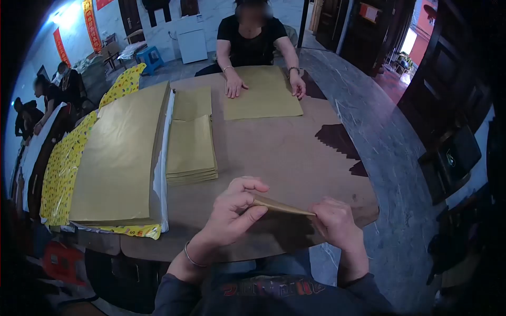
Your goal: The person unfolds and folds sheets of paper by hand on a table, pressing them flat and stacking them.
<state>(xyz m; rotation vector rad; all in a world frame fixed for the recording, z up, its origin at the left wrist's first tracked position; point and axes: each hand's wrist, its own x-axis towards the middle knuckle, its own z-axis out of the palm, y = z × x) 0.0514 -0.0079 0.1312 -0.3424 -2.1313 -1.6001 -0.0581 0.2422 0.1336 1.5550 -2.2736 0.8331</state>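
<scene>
A folded piece of brown paper (282,207) is held up edge-on over the near part of the table, between my two hands. My left hand (234,208) pinches its left end between thumb and fingers. Closed round its right end is my right hand (336,221). Beyond my left hand lies a stack of folded brown papers (191,145), and left of that a tall pile of large brown sheets (118,158). Across the table a co-worker's two hands (235,85) rest on a flat brown sheet (262,97).
The brown table (263,152) has dark worn patches (339,140) at its right side. Yellow patterned wrapping (62,176) lies under the large pile. A dark chair (457,158) stands at right, a red stool (62,260) at lower left. More people (50,97) are at far left.
</scene>
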